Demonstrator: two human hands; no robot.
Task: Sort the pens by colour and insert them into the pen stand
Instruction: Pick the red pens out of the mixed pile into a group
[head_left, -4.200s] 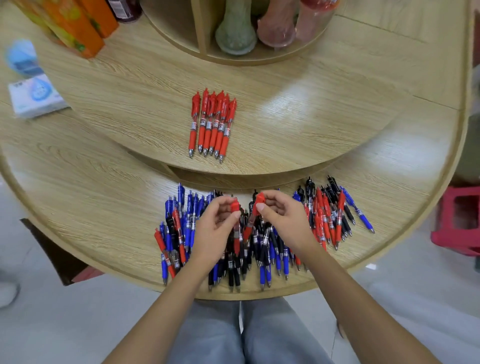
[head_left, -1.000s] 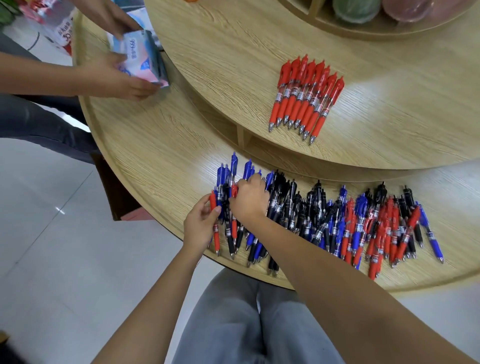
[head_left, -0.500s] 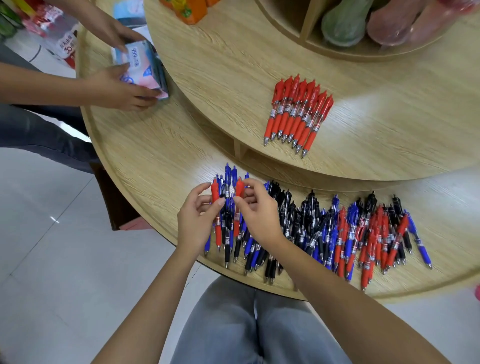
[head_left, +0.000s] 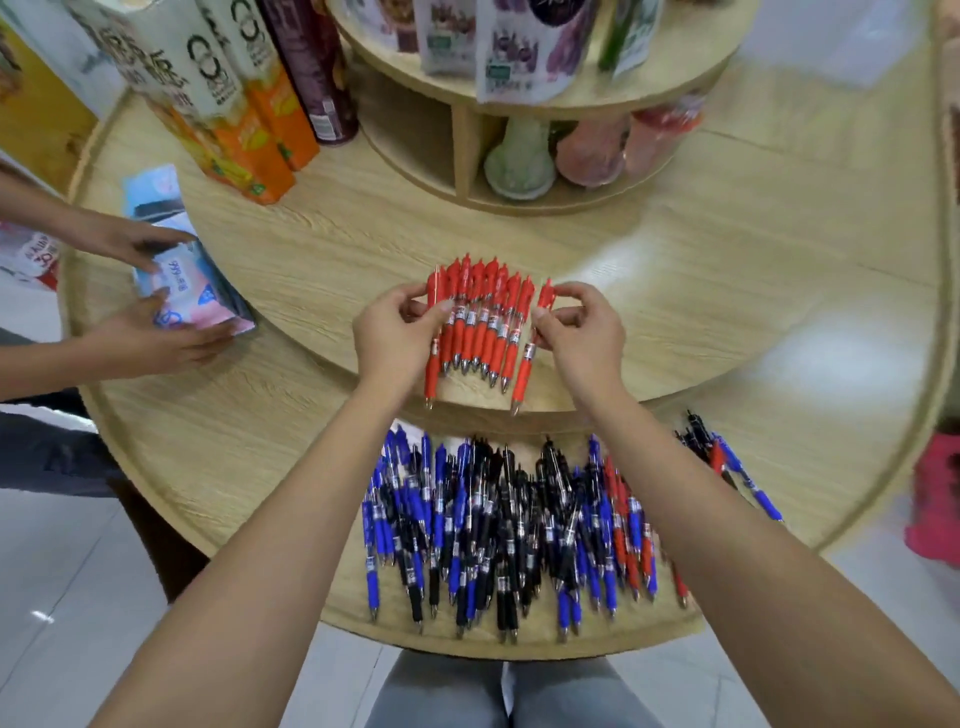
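A row of several red pens (head_left: 480, 322) lies side by side on the raised middle tier (head_left: 675, 291) of the round wooden stand. My left hand (head_left: 392, 332) pinches a red pen (head_left: 432, 358) at the row's left end. At the right end my right hand (head_left: 582, 332) pinches another red pen (head_left: 527, 358). Both held pens point tips toward me. On the lower tier (head_left: 249, 452) below my arms lies a mixed pile of blue, black and red pens (head_left: 519, 525). No pen stand is in view.
Another person's hands (head_left: 156, 332) hold a tissue pack (head_left: 187, 291) at the left. Juice cartons (head_left: 244, 130) and a dark can (head_left: 317, 67) stand at the back left. Vases (head_left: 519, 161) sit in the upper shelf. A red stool (head_left: 935, 499) is at the right edge.
Both hands have lifted from the mixed pile on the lower tier and carried one red pen each up to the two ends of the red row. The head has tilted up.
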